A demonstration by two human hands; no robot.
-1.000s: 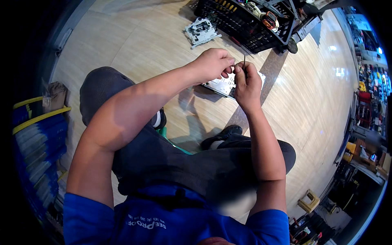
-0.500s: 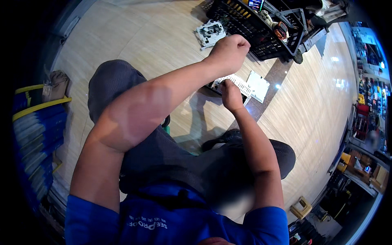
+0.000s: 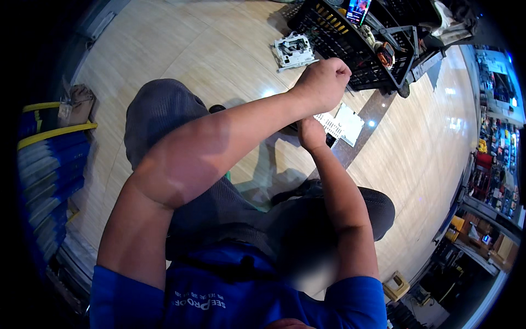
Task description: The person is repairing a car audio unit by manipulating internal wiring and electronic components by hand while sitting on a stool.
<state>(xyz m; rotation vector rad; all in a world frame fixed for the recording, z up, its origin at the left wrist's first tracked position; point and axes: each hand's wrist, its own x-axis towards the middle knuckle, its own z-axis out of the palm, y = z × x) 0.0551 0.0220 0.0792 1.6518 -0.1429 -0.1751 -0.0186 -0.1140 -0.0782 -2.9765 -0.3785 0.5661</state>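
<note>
Pale slotted metal forms a flat unit (image 3: pixel 332 128) on the glossy tiled floor (image 3: pixel 405 153), beside a square-edged white panel (image 3: pixel 350 124). The right hand (image 3: pixel 311 134) curls at the unit; the left hand (image 3: pixel 323 86), fingers folded inward, hangs near a black lattice crate (image 3: pixel 359 63). Whether either grips anything cannot be told. Smooth tile stretches widely rightward.

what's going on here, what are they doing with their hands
Someone in a blue shirt has both hands out over the tiled floor. The right hand is at a pale slotted panel, next to a flat white plate. The left hand is farther out, fingers curled, near a black crate; whether either hand grips anything is hidden. A pale frame-like part lies by the crate.
</note>
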